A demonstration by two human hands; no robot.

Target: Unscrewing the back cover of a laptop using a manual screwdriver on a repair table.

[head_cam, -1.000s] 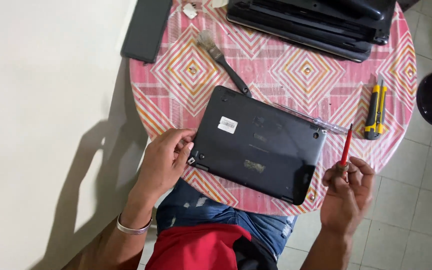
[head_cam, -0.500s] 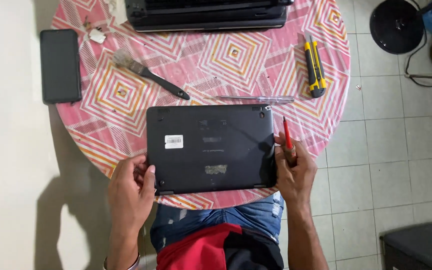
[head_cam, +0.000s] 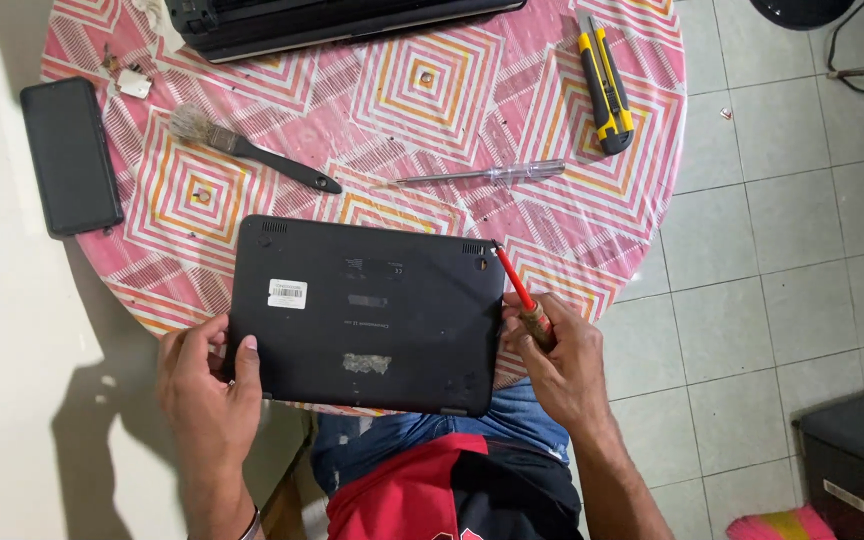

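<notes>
Small white rectangular label [head_cam: 287, 293] noted on upturned black laptop [head_cam: 367, 315], gripped at its near-left corner by left hand [head_cam: 207, 390]; red screwdriver [head_cam: 522, 297] clenched in right hand [head_cam: 562, 360], tip at far-right corner.

Black laptop [head_cam: 367, 315] lies bottom-up at table edge; red-shafted screwdriver [head_cam: 522, 295] touches its corner.

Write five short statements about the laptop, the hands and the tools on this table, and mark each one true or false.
1. The laptop lies bottom side up. True.
2. The right hand holds a yellow utility knife. False: it holds a red screwdriver; the utility knife lies apart on the table.
3. The left hand grips the laptop's left edge. True.
4. The brush rests on the laptop. False: it lies on the tablecloth beyond it.
5. A dark phone lies at the table's left edge. True.
</notes>
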